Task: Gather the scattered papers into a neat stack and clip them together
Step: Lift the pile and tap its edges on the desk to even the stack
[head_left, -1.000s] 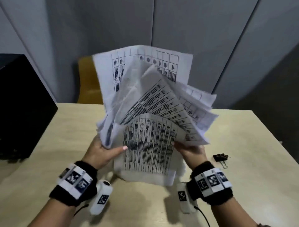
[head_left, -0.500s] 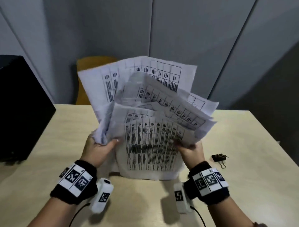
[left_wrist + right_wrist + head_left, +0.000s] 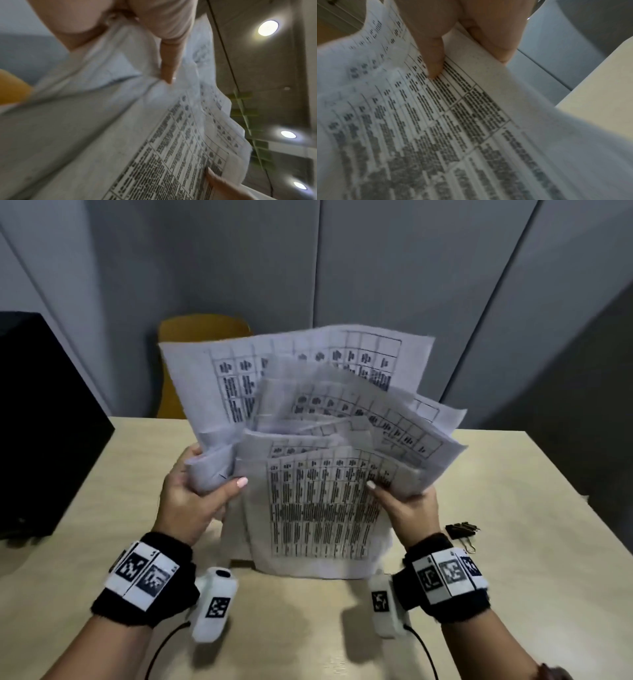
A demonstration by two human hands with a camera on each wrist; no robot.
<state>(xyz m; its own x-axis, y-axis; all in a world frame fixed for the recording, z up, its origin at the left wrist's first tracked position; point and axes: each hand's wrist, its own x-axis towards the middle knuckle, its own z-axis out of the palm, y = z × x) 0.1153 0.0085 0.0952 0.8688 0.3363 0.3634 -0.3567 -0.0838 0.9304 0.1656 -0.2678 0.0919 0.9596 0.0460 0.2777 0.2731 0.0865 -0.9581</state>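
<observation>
I have both hands on the papers (image 3: 318, 460), held upright with their lower edge on or just above the worktop (image 3: 513, 594). My left hand (image 3: 191, 501) grips the crumpled left side, thumb across the front; my right hand (image 3: 407, 508) pinches the right edge, its fingers (image 3: 433, 59) pressed on the printed sheet. Compared with a second ago, the bundle has dropped lower and the fan has spread wider, so the sheets remain badly misaligned. I judge more tapping is needed before clipping. The binder clips (image 3: 462, 530) wait near my right wrist.
</observation>
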